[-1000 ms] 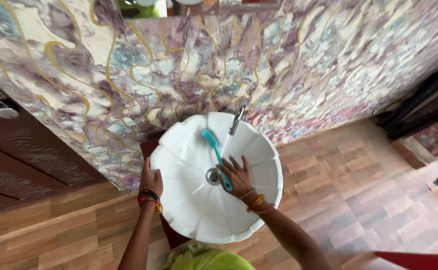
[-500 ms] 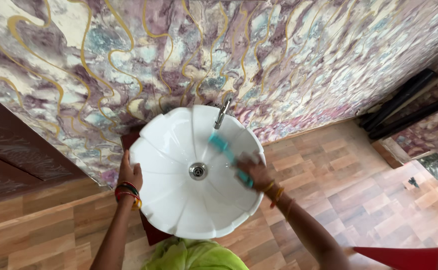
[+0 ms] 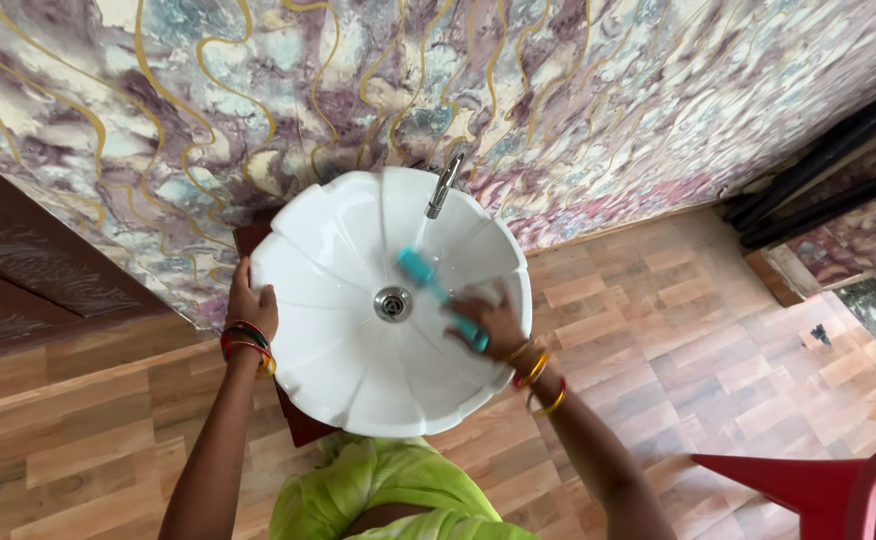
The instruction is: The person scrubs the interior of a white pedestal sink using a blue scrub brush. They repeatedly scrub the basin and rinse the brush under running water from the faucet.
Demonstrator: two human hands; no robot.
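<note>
While the fingers (image 3: 478, 301) of the right hand (image 3: 496, 322) curl around the handle of a teal brush (image 3: 440, 297), pinching it in a closed grip, the brush lies slanted across the inner wall of the white basin (image 3: 330, 340). Its bristle head points up and to the left, between the drain (image 3: 392, 303) and the tap (image 3: 444, 185), and touches the white surface just beside the drain; the handle end sticks out below the palm. A thin stream of water runs from the tap toward the brush head. Gold and orange bangles (image 3: 538, 380) ring the right wrist, which reaches in over the basin's right rim.

On the opposite side, the left hand (image 3: 252, 304) rests on the basin's left rim with its fingers folded over the edge, pressed together and gripping the rim. Red, green and gold bangles (image 3: 244, 342) sit on that wrist.

Behind the basin rises a marbled wall (image 3: 578, 90) of purple, blue and cream with gold veins. Wood-patterned floor (image 3: 698, 340) spreads to the right, and a dark carved door (image 3: 18, 280) stands to the left. Green clothing (image 3: 388, 490) shows at the bottom edge, and a red plastic chair (image 3: 838, 490) fills the lower right corner.
</note>
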